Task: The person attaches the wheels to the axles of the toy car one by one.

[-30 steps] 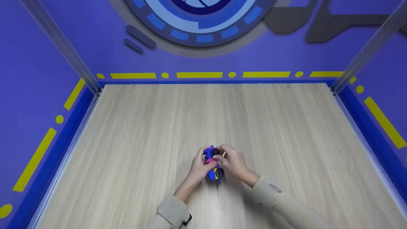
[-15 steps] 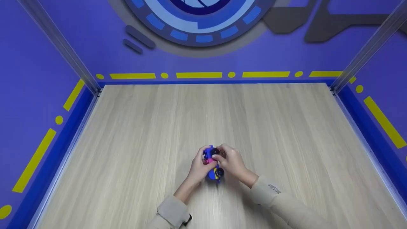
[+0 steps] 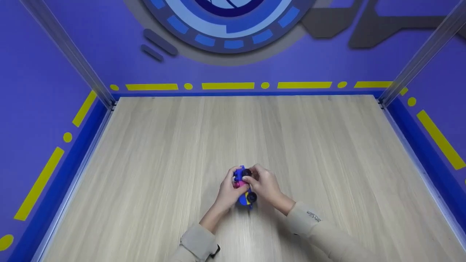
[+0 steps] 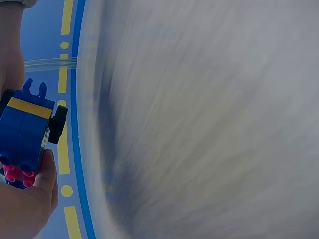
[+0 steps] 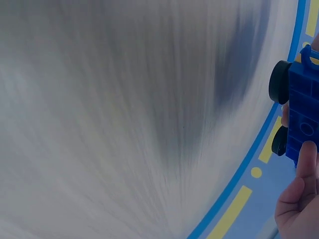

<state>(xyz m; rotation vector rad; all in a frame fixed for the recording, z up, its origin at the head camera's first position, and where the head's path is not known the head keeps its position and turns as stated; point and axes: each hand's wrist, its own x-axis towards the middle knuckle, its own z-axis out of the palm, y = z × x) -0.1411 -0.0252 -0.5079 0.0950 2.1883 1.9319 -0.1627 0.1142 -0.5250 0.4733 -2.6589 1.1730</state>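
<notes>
Both hands hold a small toy car (image 3: 243, 199) built of blocks, close over the front middle of the table. Its body is blue, with a pink section and a yellow strip. My left hand (image 3: 228, 191) grips the car from the left, thumb laid across the pink part. With curled fingers and thumb, my right hand (image 3: 268, 185) pinches it around the far black wheel (image 3: 247, 172). A nearer black wheel (image 3: 251, 197) shows uncovered. In the left wrist view the blue top and a hook-shaped end piece (image 4: 34, 88) are visible; the right wrist view shows the underside (image 5: 303, 107).
Light wood-grain tabletop (image 3: 233, 131) spreads around the hands. Blue-purple panels with yellow dashes stand at the back wall (image 3: 233, 72) and on both sides, with metal posts (image 3: 72, 54) in the corners.
The right hand has shifted very slightly around the far wheel. The left hand and the toy car stay almost in place.
</notes>
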